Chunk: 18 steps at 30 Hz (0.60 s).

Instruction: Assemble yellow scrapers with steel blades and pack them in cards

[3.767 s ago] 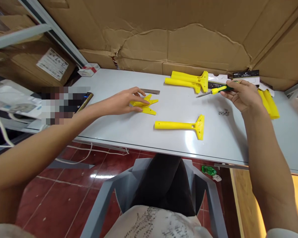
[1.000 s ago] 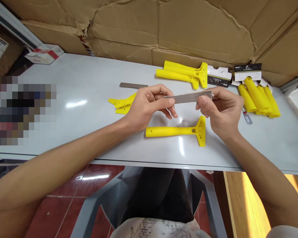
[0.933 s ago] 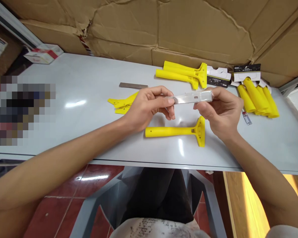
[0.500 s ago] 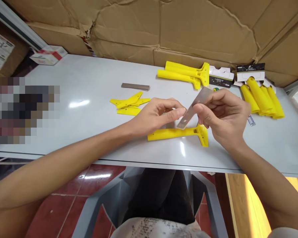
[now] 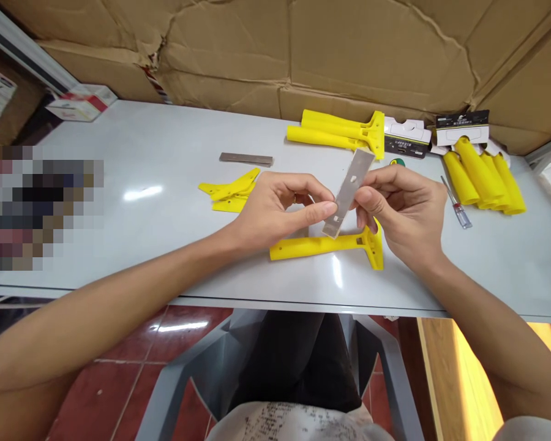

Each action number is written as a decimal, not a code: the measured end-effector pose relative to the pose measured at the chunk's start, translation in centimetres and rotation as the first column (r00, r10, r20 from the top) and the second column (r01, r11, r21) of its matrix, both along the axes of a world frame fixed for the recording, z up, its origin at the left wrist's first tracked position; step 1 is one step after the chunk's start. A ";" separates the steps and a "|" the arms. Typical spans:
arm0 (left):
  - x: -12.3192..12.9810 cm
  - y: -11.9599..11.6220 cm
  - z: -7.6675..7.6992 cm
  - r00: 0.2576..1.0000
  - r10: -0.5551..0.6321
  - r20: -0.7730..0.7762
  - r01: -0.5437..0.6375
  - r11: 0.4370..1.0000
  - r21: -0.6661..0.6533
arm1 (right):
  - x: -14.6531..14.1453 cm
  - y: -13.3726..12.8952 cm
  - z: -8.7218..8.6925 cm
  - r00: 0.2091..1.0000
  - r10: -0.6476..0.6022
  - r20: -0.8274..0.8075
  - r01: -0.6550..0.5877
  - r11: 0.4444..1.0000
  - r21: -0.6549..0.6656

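At the back left corner of the bench [image 5: 119, 153] sits a white-and-red box [image 5: 82, 102]. Farther right, short of the back edge, lie grey metal strips [image 5: 246, 159], with a loose pile of flat yellow pieces [image 5: 232, 191] in front of them. Just beside the pile, the left hand [image 5: 280, 211] pinches the left side of a metal blade [image 5: 349, 187] between thumb and forefinger, above the bench; the right hand [image 5: 406, 211] closes thumb and fingertips on its right side. Should either pinch loosen, the thin blade could pivot or drop onto the yellow scraper handle [image 5: 316, 246] below, near the front edge; fingertips so close to its long sides might be nicked if those are sharp, which cannot be told. It looks flat, straight and dull grey, tilted with its top to the right, and shows two small holes. Behind, along the back edge, lie two more yellow scrapers [image 5: 333, 125]. Right of the right hand come a clear-handled screwdriver [image 5: 461, 214] and, toward the back right corner, yellow tubes [image 5: 487, 177] under a black-and-white card [image 5: 462, 127].
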State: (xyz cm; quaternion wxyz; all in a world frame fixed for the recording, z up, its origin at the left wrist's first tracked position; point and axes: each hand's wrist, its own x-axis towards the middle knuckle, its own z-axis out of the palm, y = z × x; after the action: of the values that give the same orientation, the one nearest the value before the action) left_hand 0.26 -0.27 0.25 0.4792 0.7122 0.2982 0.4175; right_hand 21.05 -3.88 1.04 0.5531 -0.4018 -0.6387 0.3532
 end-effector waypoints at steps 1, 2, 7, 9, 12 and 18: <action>0.0 0.0 0.0 1.000 0.007 0.003 -0.007 1.000 -0.001 | 0.0 0.0 0.0 1.000 0.000 0.001 0.000 1.000 0.002; 0.0 0.0 0.0 1.000 0.012 0.008 -0.012 1.000 -0.003 | 0.0 0.0 0.0 1.000 0.002 0.004 -0.002 1.000 0.005; 0.0 0.0 0.0 0.999 0.019 0.033 -0.018 0.999 -0.036 | -0.1 0.0 0.0 1.000 0.019 0.006 -0.019 1.000 0.011; 0.0 0.1 -0.1 0.999 0.027 0.047 -0.026 0.999 -0.021 | -0.2 0.0 0.1 1.000 0.029 -0.012 -0.029 1.000 0.013; -0.1 0.2 -0.1 0.998 0.043 0.049 -0.045 0.998 0.039 | -0.2 0.0 0.1 0.999 0.023 -0.042 -0.023 1.000 0.006; -0.3 0.2 -0.1 0.994 0.109 0.027 -0.111 0.985 0.130 | -0.1 0.4 -0.2 0.999 0.009 -0.048 -0.011 0.999 -0.036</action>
State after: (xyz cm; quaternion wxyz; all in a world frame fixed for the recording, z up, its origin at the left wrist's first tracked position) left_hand -0.01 -0.12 0.16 0.4103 0.7205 0.3043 0.4689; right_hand 20.97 -3.53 0.87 0.5591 -0.4000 -0.6207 0.3770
